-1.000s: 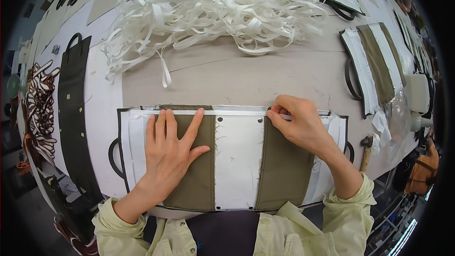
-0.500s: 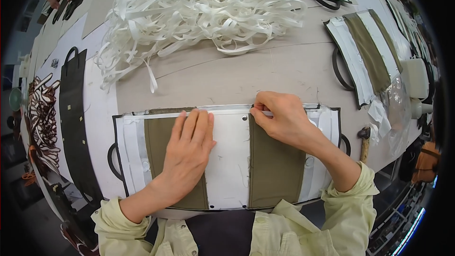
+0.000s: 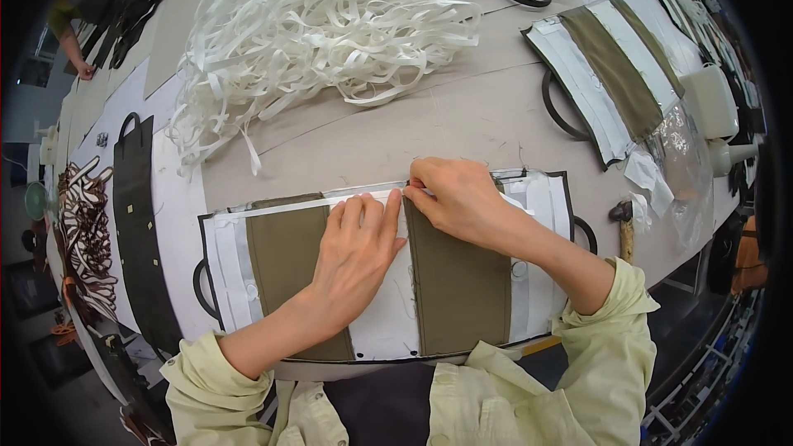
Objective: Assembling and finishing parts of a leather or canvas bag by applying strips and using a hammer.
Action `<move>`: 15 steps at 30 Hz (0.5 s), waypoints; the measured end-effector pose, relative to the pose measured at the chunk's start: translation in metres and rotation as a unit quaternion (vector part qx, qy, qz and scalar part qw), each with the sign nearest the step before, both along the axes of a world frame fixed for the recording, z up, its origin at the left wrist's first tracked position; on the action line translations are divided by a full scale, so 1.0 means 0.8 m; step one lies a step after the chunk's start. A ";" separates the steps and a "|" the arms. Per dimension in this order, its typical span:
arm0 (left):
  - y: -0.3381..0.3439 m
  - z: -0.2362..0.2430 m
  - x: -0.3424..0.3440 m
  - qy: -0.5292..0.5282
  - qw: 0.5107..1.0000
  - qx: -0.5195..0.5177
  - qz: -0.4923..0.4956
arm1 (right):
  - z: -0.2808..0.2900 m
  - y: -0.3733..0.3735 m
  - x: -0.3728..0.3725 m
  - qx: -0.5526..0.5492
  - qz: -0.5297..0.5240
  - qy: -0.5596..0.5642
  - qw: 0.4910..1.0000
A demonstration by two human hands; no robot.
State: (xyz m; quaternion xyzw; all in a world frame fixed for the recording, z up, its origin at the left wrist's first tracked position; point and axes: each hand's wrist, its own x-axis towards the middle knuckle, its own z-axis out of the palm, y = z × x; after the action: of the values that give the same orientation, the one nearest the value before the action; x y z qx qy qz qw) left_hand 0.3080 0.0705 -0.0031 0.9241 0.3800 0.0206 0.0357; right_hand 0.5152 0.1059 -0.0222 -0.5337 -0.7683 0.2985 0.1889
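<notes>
In front of me lies a bag panel [image 3: 462, 297] of olive fabric and white backing, with dark edging and a black loop handle at each side. A narrow white tape [image 3: 285, 206] runs along its far edge. My left hand [image 3: 361, 248] rests flat on the panel's white middle band, fingers stretched to the tape. Right beside those fingertips, my right hand [image 3: 462, 202] is closed in a pinch on the tape at the far edge. The tape's other end shows past the right hand, and the pinched spot itself is partly hidden by the fingers.
A big tangled heap of white tape [image 3: 330, 33] lies beyond the panel. Similar panels [image 3: 611, 74] sit at the far right, near a hammer [image 3: 625, 231], clear plastic and a white bottle [image 3: 712, 103]. A long dark strip [image 3: 140, 231] lies left. Another person's hand [image 3: 85, 71] shows far left.
My left hand has slid right along the far edge, up against the right hand's fingertips. The right hand keeps its pinch. The whole view has shifted and tilted a little.
</notes>
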 end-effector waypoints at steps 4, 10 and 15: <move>0.001 0.001 0.003 -0.001 1.000 -0.002 0.000 | 0.019 -0.012 0.041 0.050 0.019 -0.037 0.998; -0.001 -0.008 0.003 -0.035 0.999 0.007 -0.013 | 0.054 -0.050 0.138 -0.059 -0.101 0.050 0.992; -0.001 -0.014 0.001 -0.033 0.999 0.021 -0.029 | 0.029 -0.063 0.154 -0.105 -0.207 0.108 0.967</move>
State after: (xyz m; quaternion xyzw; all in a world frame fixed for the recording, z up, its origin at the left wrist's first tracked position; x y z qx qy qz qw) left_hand 0.3090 0.0700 -0.0146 0.9342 0.3508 0.0581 0.0290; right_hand 0.6383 0.0556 0.0010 -0.6629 -0.5804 0.3873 0.2717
